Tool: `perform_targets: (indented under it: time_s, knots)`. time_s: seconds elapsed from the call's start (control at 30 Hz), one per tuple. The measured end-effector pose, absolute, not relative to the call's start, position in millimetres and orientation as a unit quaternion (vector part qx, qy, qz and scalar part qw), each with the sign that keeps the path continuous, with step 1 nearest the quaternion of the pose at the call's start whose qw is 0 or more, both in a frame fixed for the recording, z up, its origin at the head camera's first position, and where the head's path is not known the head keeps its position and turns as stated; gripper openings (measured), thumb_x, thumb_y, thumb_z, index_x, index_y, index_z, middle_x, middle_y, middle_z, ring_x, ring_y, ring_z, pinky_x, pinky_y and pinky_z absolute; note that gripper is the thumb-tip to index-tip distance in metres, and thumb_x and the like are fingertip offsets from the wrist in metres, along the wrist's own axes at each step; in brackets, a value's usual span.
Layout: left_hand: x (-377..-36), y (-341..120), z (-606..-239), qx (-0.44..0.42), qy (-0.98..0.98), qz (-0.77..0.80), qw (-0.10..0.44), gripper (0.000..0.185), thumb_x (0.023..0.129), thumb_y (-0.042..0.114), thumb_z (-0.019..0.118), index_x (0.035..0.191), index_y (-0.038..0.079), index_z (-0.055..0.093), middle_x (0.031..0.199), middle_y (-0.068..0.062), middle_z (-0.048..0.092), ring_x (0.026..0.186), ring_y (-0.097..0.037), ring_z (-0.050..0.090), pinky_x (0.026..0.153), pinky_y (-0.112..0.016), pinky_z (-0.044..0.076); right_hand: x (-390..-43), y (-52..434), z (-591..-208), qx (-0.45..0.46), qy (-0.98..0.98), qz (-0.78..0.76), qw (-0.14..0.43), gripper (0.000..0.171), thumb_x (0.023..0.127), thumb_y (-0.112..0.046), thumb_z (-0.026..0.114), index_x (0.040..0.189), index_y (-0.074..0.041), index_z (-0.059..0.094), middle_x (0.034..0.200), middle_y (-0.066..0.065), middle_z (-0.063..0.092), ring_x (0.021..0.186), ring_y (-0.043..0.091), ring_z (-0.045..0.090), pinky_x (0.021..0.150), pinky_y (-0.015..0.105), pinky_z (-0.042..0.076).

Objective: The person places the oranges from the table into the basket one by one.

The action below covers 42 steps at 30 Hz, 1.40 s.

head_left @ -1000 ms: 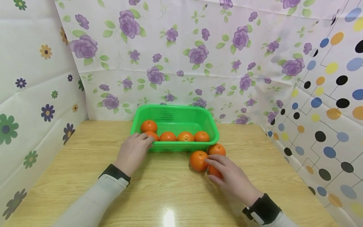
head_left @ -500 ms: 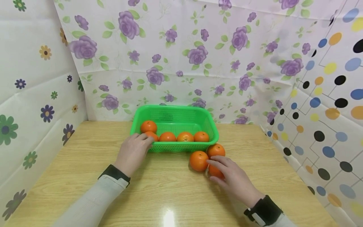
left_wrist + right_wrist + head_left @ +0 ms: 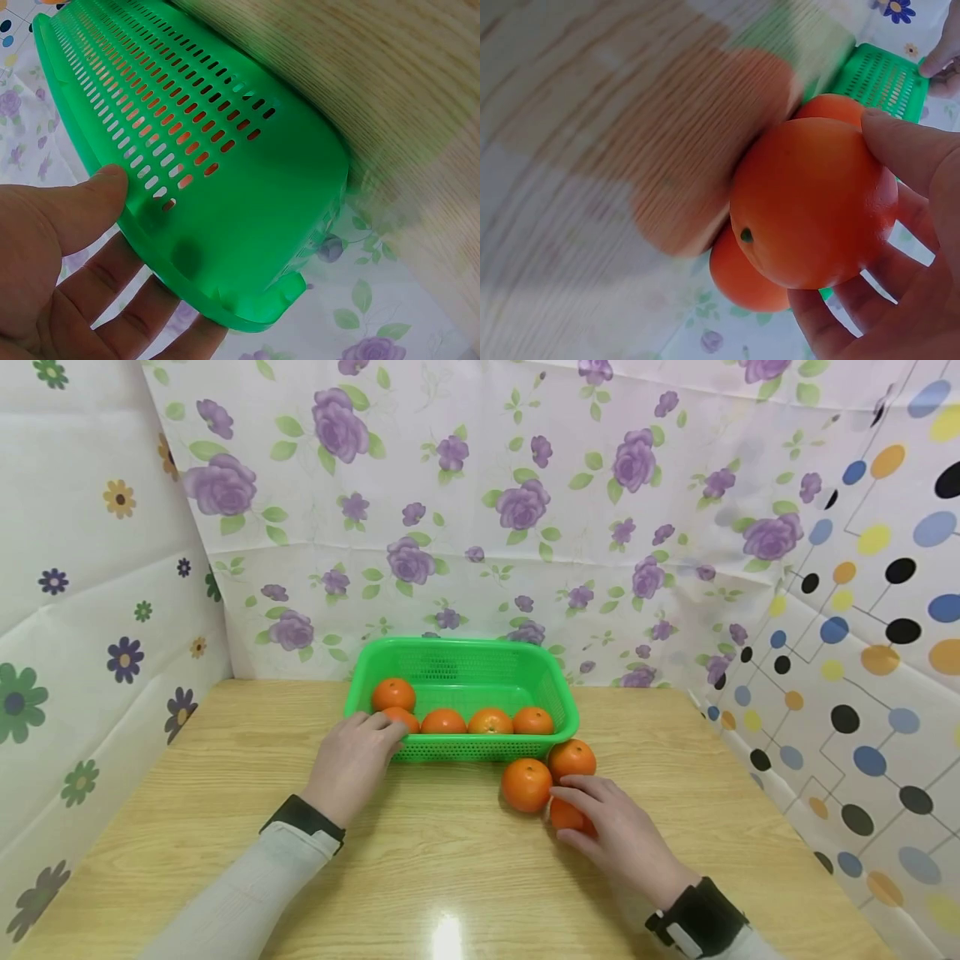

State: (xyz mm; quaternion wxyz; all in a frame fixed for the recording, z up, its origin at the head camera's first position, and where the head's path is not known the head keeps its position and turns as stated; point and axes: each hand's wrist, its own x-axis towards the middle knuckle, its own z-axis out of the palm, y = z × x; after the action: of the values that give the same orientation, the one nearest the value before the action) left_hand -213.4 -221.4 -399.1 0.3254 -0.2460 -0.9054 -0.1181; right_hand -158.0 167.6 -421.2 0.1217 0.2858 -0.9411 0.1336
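Observation:
My left hand grips the near left rim of a green plastic basket, the thumb outside and the fingers over the edge, as the left wrist view shows. Inside the basket, one orange lies behind a row of several along the near wall. My right hand holds another orange on the table, its thumb on one side and fingers round the other. Two more oranges stand close by: one to its left, one behind it by the basket's near right corner.
The wooden table extends on all sides of the basket. Behind it hangs a cloth with purple flowers. A dotted cloth bounds the right side, a flowered one the left.
My right hand has shifted slightly right and back from the left orange, uncovering more of the orange it holds. The left hand and basket stay put.

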Motion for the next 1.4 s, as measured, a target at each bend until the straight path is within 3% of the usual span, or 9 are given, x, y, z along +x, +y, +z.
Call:
perform_targets:
  time_s: [0.57, 1.4]
  knots:
    - [-213.5, -221.7, -399.9, -0.245, -0.906, -0.114, 0.326, 0.02, 0.084, 0.012, 0.083, 0.099, 0.018, 0.071, 0.095, 0.0, 0.07, 0.079, -0.027, 0.058, 0.07, -0.039, 0.051, -155.5, 168.3, -422.0, 0.266, -0.949, 0.135, 0.098, 0.059, 0.081, -0.035, 0.086, 0.135, -0.026, 0.063, 0.144, 0.004, 0.052, 0.128, 0.024, 0.049, 0.101, 0.05, 0.048]
    - [-213.8, -221.5, -399.9, -0.246, -0.904, -0.115, 0.329, 0.02, 0.084, 0.011, 0.082, 0.1, 0.019, 0.071, 0.095, 0.0, 0.07, 0.079, -0.026, 0.058, 0.069, -0.038, 0.051, -153.9, 169.8, -423.6, 0.242, -0.957, 0.126, 0.099, 0.061, 0.08, -0.038, 0.087, 0.135, -0.029, 0.063, 0.142, -0.001, 0.052, 0.129, 0.023, 0.049, 0.098, 0.05, 0.05]
